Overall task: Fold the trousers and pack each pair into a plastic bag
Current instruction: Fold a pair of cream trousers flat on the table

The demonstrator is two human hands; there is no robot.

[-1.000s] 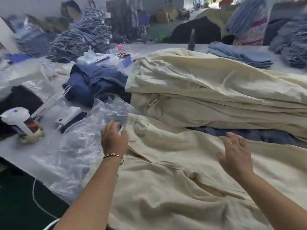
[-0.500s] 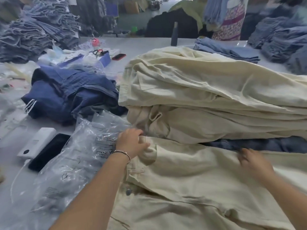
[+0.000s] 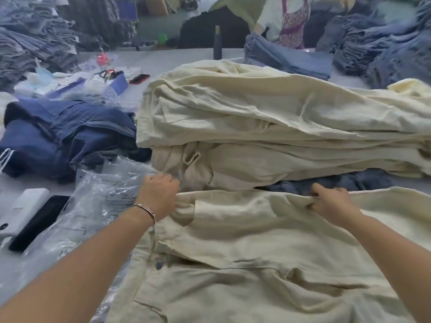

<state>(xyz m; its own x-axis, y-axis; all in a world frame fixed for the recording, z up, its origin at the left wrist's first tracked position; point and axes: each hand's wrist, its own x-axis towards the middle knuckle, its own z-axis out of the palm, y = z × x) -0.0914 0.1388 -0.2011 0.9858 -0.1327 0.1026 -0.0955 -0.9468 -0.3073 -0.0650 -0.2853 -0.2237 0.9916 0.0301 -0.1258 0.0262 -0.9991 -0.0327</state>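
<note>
A pair of cream trousers (image 3: 245, 248) lies spread flat in front of me, waistband to the left with a dark button showing. My left hand (image 3: 158, 194) grips the far waistband corner. My right hand (image 3: 331, 201) pinches the far edge of the same pair further right. Clear plastic bags (image 3: 93, 213) lie crumpled to the left, partly under my left forearm. Behind the spread pair rises a stack of cream trousers (image 3: 268, 127).
Dark blue trousers (image 3: 60, 136) are heaped at the left. A black phone (image 3: 39, 222) and a white power bank (image 3: 21, 208) lie near the left edge. Grey-blue folded piles (image 3: 382, 50) stand at the back right and back left. A person (image 3: 286, 22) stands across the table.
Both hands went from flat and open over the cream trousers to gripping their far edge. The view moved forward and to the right.
</note>
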